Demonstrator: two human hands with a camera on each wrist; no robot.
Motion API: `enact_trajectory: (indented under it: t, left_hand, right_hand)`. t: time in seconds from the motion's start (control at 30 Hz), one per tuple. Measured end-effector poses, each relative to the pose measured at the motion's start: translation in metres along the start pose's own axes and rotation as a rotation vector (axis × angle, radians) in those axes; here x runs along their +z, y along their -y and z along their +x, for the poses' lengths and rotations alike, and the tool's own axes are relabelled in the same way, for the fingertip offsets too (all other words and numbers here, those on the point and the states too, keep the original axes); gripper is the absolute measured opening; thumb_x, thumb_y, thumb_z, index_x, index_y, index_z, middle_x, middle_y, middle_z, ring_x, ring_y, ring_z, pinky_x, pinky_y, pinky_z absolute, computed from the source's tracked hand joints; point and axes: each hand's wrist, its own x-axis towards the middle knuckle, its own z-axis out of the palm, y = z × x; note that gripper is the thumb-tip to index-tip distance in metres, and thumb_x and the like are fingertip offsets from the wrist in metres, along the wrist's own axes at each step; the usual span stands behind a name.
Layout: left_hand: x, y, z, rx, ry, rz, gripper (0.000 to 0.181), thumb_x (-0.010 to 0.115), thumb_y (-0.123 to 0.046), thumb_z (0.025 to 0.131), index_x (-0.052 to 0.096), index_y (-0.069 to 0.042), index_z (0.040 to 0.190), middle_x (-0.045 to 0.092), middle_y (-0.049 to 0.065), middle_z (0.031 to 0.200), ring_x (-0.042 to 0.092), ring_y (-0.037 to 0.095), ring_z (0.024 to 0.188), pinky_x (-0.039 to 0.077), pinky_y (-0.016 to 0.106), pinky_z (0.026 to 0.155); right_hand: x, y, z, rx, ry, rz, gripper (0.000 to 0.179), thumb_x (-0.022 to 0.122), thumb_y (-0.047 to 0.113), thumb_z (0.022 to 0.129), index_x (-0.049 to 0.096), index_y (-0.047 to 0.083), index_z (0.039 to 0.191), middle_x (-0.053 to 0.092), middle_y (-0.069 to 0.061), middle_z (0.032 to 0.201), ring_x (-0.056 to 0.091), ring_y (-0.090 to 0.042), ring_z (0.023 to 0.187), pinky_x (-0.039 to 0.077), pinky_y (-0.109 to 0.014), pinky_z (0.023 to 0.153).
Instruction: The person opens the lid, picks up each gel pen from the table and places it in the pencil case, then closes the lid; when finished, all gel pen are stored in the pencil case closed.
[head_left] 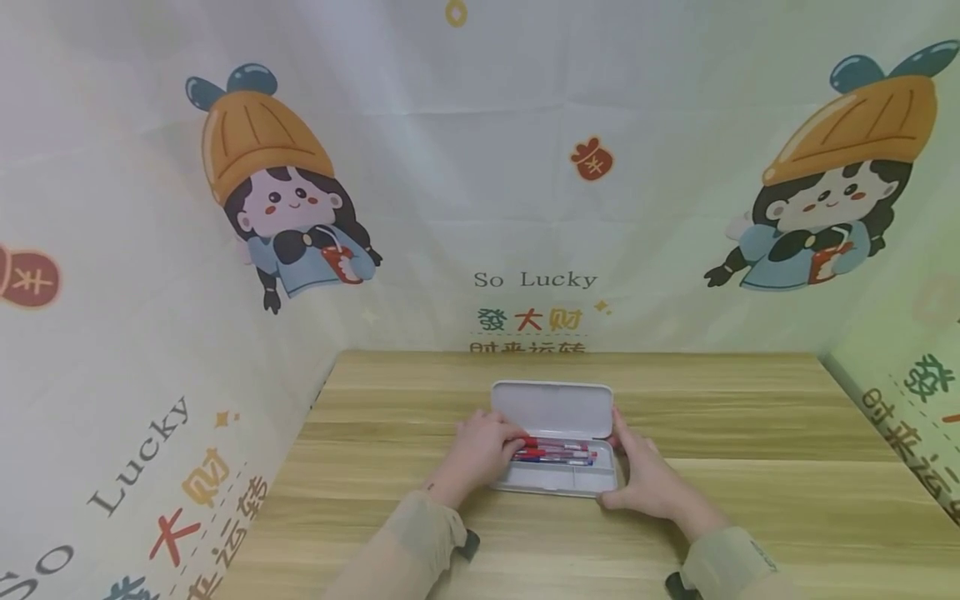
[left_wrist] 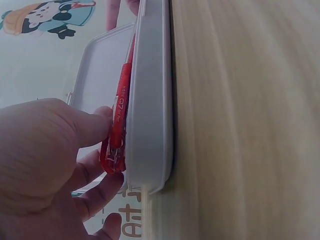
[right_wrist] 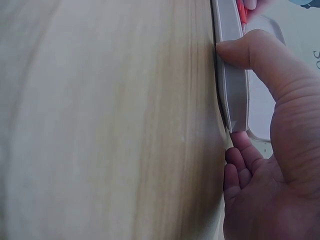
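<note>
A white pencil case (head_left: 536, 478) lies on the table with its lid (head_left: 552, 408) raised at the back. Several red and blue pens (head_left: 558, 456) lie in its rear compartment. My left hand (head_left: 480, 450) reaches over the left end and pinches a red gel pen (left_wrist: 120, 102) between thumb and fingers, close over the case's rim. At the other end my right hand (head_left: 647, 483) grips the case, its thumb (right_wrist: 235, 52) on the front wall and its fingers around the right side. The front compartments, split by a divider, show no pens.
The wood-grain table (head_left: 390, 417) extends on both sides of the case and in front of it. Behind it and to the sides hangs a pale printed cloth (head_left: 420, 208) with cartoon figures and lettering. Dark straps show at both sleeve cuffs (head_left: 723, 554).
</note>
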Motion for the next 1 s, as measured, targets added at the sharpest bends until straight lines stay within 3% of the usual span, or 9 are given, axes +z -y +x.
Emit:
enact_trajectory:
  t: [0.17,0.3,0.47,0.63,0.8,1.0]
  left_hand:
    - [0.004,0.001,0.002,-0.004,0.005,-0.020,0.023,0.071,-0.032,0.107,0.084,-0.023,0.124,0.074,0.001,0.115,0.058,0.023,0.107,0.045,0.043,0.088]
    - [0.003,0.003,0.004,0.010,-0.032,-0.074,0.027,0.072,-0.034,0.107,0.082,-0.023,0.130,0.075,0.004,0.121,0.061,0.026,0.111,0.051,0.045,0.093]
    - [-0.006,0.008,0.012,0.004,-0.162,-0.218,0.030,0.074,-0.031,0.105,0.080,-0.018,0.132,0.074,0.010,0.128,0.065,0.030,0.120,0.055,0.050,0.107]
    - [-0.021,0.013,0.020,-0.066,-0.270,-0.312,0.039,0.076,-0.032,0.104,0.074,-0.016,0.139,0.068,0.014,0.142,0.062,0.035,0.135,0.052,0.055,0.117]
    - [-0.032,0.016,0.030,-0.126,-0.236,-0.351,0.057,0.073,-0.039,0.106,0.061,-0.016,0.156,0.061,0.016,0.159,0.055,0.040,0.150,0.044,0.060,0.127]
    - [-0.040,0.015,0.037,-0.176,-0.159,-0.428,0.066,0.071,-0.047,0.105,0.056,-0.013,0.159,0.069,0.018,0.151,0.065,0.038,0.140,0.053,0.057,0.119]
  right_hand:
    - [0.001,-0.001,-0.001,0.007,0.010,0.002,0.150,0.102,0.029,0.063,0.006,-0.005,0.173,0.063,-0.017,0.149,0.046,-0.043,0.141,0.034,-0.075,0.125]
    - [0.000,0.000,-0.001,0.002,0.002,-0.002,0.150,0.102,0.028,0.062,0.007,-0.007,0.173,0.063,-0.017,0.148,0.047,-0.043,0.139,0.036,-0.073,0.125]
    - [-0.002,0.003,-0.002,0.003,-0.002,0.007,0.149,0.101,0.025,0.062,0.007,-0.007,0.172,0.063,-0.019,0.147,0.047,-0.042,0.138,0.037,-0.072,0.124]
    - [-0.003,0.005,-0.002,0.012,0.003,0.005,0.148,0.101,0.025,0.063,0.006,-0.005,0.173,0.063,-0.019,0.147,0.047,-0.042,0.138,0.037,-0.072,0.124]
    - [-0.003,0.005,-0.002,0.029,0.009,0.018,0.149,0.101,0.025,0.063,0.005,-0.003,0.174,0.062,-0.021,0.150,0.047,-0.043,0.140,0.036,-0.073,0.125]
    - [-0.002,0.006,-0.002,0.047,0.013,0.038,0.153,0.102,0.026,0.063,0.000,0.000,0.175,0.060,-0.023,0.152,0.047,-0.044,0.142,0.034,-0.074,0.127]
